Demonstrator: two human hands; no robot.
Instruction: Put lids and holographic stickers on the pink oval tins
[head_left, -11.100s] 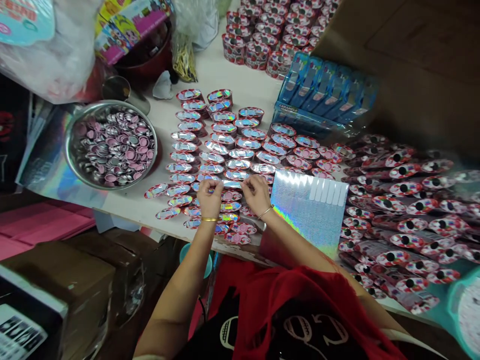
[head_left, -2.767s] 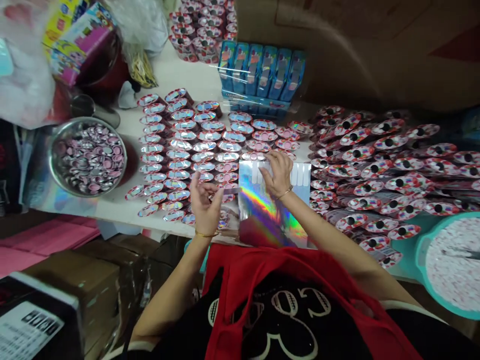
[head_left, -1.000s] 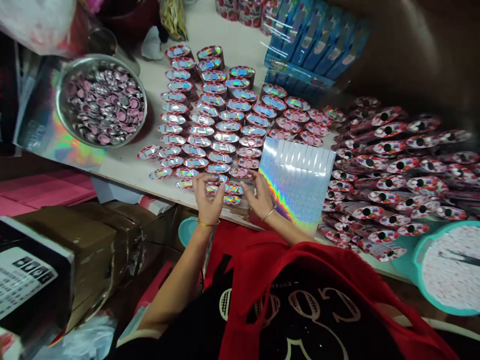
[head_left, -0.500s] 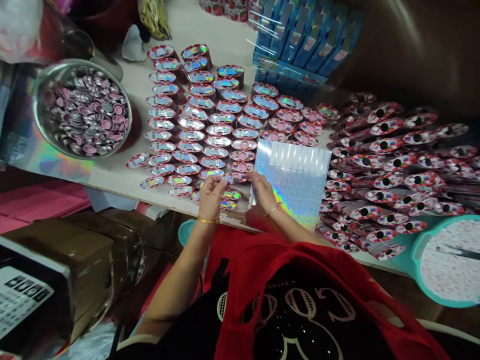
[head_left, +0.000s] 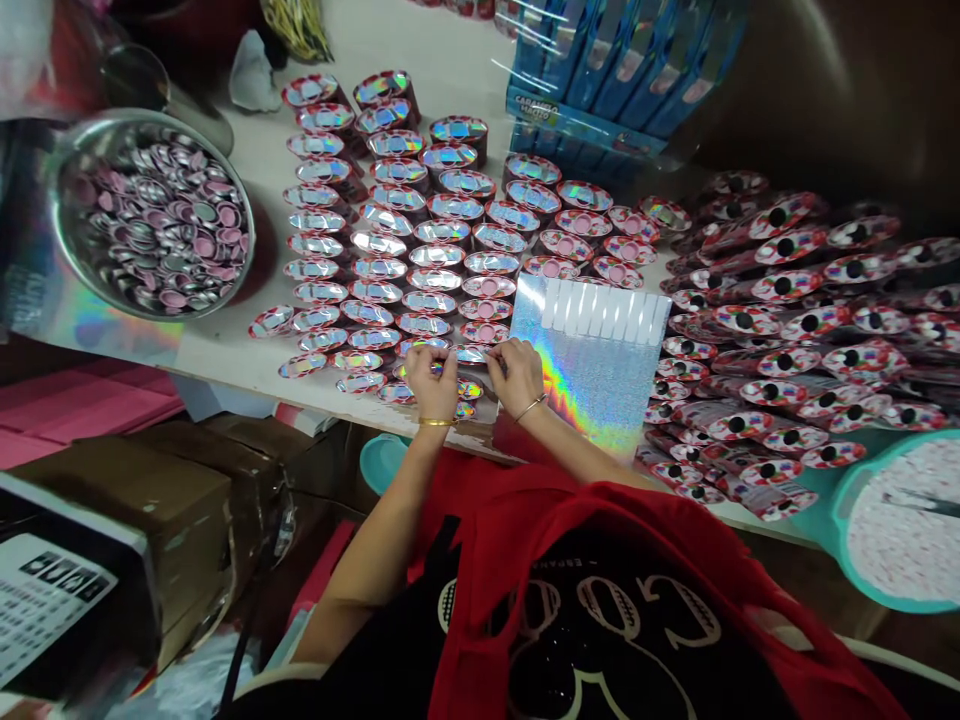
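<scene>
My left hand and my right hand face each other at the front of the rows of small red-rimmed packs. Both are closed in a pinch, each at one end of a shiny sticker strip. The strip lies stretched across the top of one oval pack between them. Many packs bear the same silvery strip on top, while others show a bare pink cap. Just right of my right hand is a rainbow-shiny sticker sheet, with several pale strip-shaped marks along its upper part.
A metal bowl of pink and silver caps stands at the left. Packs with black round openings crowd the right. Blue boxes stand behind; a teal tub is at the right edge. Cardboard boxes sit lower left.
My right hand has moved a little left and curled into a pinch. The strip is now stretched flat between both hands over the pack. The view has shifted slightly.
</scene>
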